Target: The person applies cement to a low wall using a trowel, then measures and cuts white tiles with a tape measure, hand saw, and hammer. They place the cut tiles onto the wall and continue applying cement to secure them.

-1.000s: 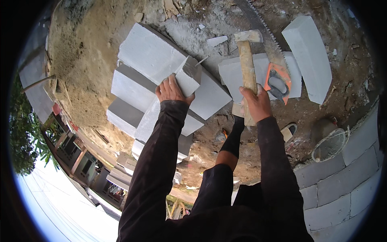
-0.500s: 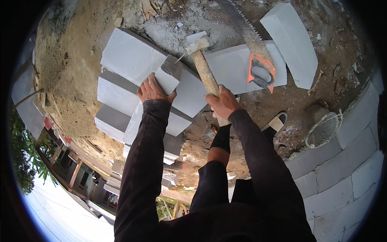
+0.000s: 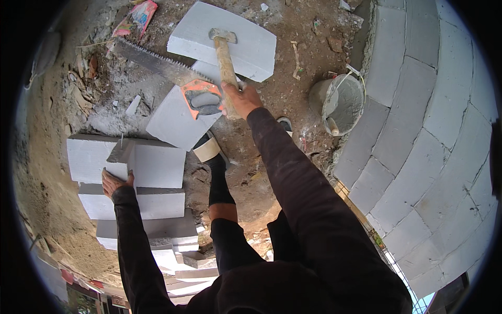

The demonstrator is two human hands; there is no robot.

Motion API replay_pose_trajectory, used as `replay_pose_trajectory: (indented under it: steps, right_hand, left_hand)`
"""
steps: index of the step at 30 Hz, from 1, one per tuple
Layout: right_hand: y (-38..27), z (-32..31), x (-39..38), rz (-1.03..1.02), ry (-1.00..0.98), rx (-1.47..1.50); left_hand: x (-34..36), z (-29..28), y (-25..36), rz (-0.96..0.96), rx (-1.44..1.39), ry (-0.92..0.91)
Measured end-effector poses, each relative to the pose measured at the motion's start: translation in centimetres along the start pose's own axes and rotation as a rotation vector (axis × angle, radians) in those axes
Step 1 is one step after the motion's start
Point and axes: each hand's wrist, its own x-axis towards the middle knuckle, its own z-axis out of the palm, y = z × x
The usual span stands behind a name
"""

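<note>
My right hand (image 3: 241, 100) is closed round the wooden handle of a hammer (image 3: 226, 57), whose head appears over a white block (image 3: 222, 42) at the far side. At the left, my left hand (image 3: 116, 183) grips the near end of a small cut piece of block (image 3: 119, 168), fingers on one side and thumb on the other. A thin nail (image 3: 122, 141) stands up from the far end of that piece. Beneath it lies a larger white block (image 3: 159, 165) on a stack. The hammer is well apart from the nail.
A handsaw (image 3: 201, 99) with an orange and black handle lies across a flat block (image 3: 175, 123). A bucket (image 3: 345, 99) of grey mortar stands beside the block wall (image 3: 408, 131) at the right. My shoe (image 3: 212, 149) rests near the stack, and rubble (image 3: 86, 91) litters the far left ground.
The hammer has moved away from the nail, out to the right and far side. My view has turned right, showing more wall. My left hand keeps its hold on the small block piece.
</note>
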Motion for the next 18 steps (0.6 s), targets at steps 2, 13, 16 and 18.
replay_pose_trajectory:
  steps: [2,13,16,18]
  right_hand:
    - [1.8,-3.2,-3.3,-0.019,0.096,-0.213]
    - [12.8,-30.3,-13.2,0.268,0.962,-0.645]
    - [12.2,-30.9,-9.0,0.298,0.884,-0.634]
    - [13.3,-32.7,-6.5,0.306,0.804,-0.708]
  left_hand:
    - [0.0,-1.2,0.9,-0.075,0.074,-0.146]
    - [-8.3,-3.4,5.3,0.283,-0.289,0.166]
    - [-15.7,-3.7,13.9,0.474,-0.568,-0.119]
    - [-19.5,-2.3,20.1,0.539,-0.711,-0.226]
